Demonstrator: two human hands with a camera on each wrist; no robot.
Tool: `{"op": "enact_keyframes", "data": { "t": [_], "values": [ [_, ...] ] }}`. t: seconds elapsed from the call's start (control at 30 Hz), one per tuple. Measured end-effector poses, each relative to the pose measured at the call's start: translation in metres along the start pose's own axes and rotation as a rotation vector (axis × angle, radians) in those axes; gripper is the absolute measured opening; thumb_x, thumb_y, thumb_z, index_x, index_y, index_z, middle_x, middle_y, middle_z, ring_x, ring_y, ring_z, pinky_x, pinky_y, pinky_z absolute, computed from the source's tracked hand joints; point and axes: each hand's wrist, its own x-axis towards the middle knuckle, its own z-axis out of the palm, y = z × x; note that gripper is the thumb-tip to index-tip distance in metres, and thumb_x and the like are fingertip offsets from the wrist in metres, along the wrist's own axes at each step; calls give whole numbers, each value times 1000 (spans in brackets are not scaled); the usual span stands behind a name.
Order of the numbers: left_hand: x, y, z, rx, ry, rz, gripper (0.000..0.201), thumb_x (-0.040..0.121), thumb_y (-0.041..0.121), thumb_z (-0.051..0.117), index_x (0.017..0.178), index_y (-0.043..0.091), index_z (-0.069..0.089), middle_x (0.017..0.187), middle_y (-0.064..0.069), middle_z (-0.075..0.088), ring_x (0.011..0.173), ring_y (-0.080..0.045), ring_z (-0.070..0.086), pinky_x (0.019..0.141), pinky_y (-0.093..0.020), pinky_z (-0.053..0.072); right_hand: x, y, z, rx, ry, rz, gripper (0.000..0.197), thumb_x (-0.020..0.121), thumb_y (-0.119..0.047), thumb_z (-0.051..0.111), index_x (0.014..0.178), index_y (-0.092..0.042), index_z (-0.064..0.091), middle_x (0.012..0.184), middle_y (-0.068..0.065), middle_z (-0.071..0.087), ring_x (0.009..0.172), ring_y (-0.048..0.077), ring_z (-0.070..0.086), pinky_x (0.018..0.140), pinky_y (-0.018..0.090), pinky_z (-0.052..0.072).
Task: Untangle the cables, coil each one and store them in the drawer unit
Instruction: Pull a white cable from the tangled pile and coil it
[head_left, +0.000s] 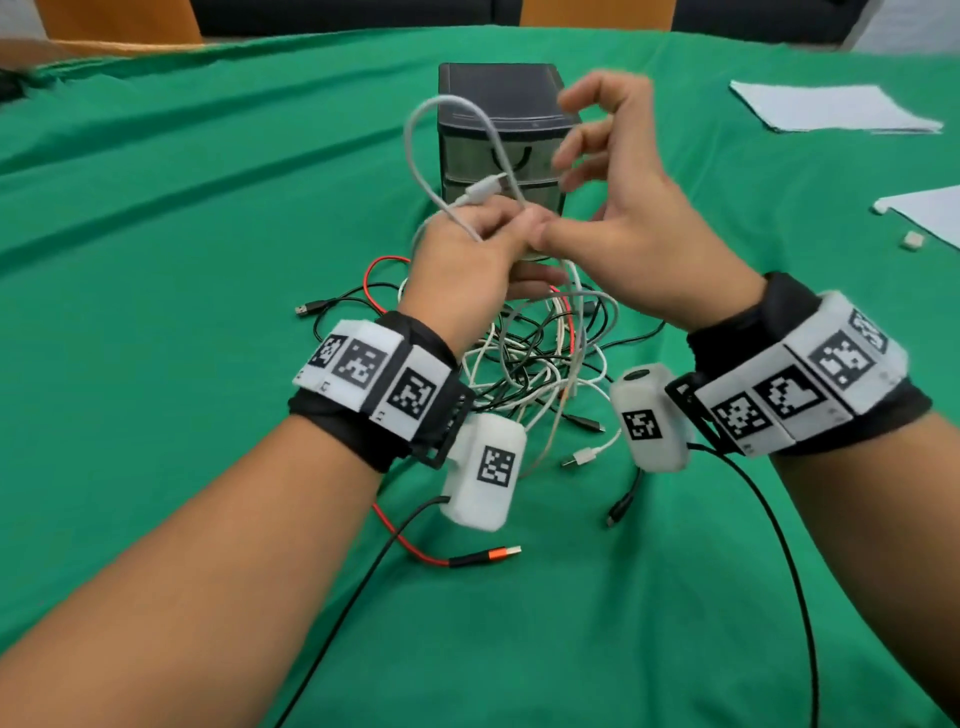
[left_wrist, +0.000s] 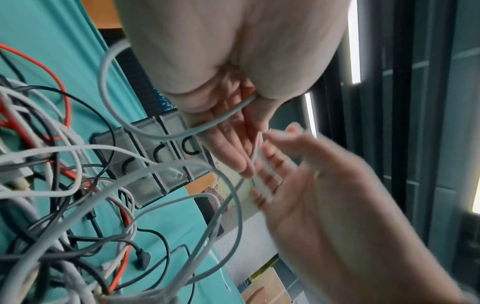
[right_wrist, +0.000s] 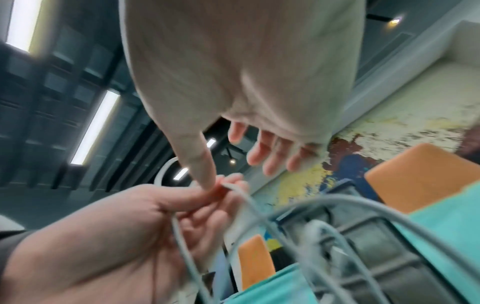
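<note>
A white cable (head_left: 415, 156) is gripped in the left hand (head_left: 467, 249), raised above the bench (head_left: 156, 208), with one loop standing up and a plug end beside the knuckles. Below, the remaining cables (head_left: 530, 353) lie knotted together, and the white one appears to run down into them, though blur hides its path. The right hand (head_left: 618, 208) is released, fingers spread, thumb touching the left. If the cable is pulled upward, the whole knot could be tightened or dragged. The drawer unit (head_left: 498, 104) stands closed behind.
</note>
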Motion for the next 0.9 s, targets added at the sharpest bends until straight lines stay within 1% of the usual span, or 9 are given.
{"op": "enact_keyframes", "data": {
  "t": [0.13,0.23,0.33,0.4,0.57,0.67,0.73,0.83,0.9],
  "values": [
    [1,2,-12,-99,130,37,23,103,6,42,88,9,59,77,-10,71,52,-19,69,47,-24,54,-9,31,1,43,-228,248,36,80,-17,81,105,-17,56,79,2,55,66,13,47,62,28,41],
    [1,1,-17,-136,207,100,17,105,9,39,94,13,51,79,-12,72,51,-20,68,45,-25,53,-15,41,-1,-8,-258,265,8,82,-21,79,87,-21,72,63,-9,61,62,8,52,65,27,43],
    [-1,-4,-18,-169,236,91,12,106,14,37,98,18,44,78,-11,71,48,-21,63,42,-25,49,-15,42,-5,-63,-253,245,5,85,-19,76,84,-23,72,75,-4,70,68,3,57,72,20,47],
    [-3,-7,-16,-125,194,61,4,105,18,43,105,21,41,80,-11,68,44,-19,55,37,-22,42,-13,41,-6,-142,-221,182,5,87,-18,74,86,-20,69,80,-1,66,72,3,54,73,18,45],
    [-6,-21,-12,259,-96,-34,53,84,30,75,128,21,48,73,-2,57,46,-4,46,47,-19,37,-10,36,-5,67,-49,87,12,89,-17,65,92,-6,61,77,3,60,69,10,56,65,19,45],
    [-10,-32,-9,598,-291,-47,28,79,27,79,104,17,71,78,6,63,66,-3,53,73,-26,46,-5,31,-5,96,30,57,5,94,-12,56,90,-15,53,73,-1,57,65,12,58,63,19,44],
    [-10,-38,-10,638,-289,-79,3,87,17,71,88,20,73,72,10,63,67,-4,54,76,-26,47,-2,27,-7,117,112,32,13,97,-13,49,89,-23,47,75,-2,60,70,17,59,68,26,47],
    [-6,-44,-17,700,-257,-92,15,91,20,67,80,30,70,72,7,66,70,-10,59,79,-32,51,-4,23,-10,156,195,19,13,103,-11,42,94,-21,42,65,3,54,59,31,59,67,48,56],
    [-5,-45,-22,784,-283,-98,10,90,23,69,82,30,70,71,8,64,70,-10,57,77,-28,50,-4,20,-15,176,278,22,8,103,-12,41,99,-18,42,59,9,35,44,32,45,49,43,54]
  ]
}}
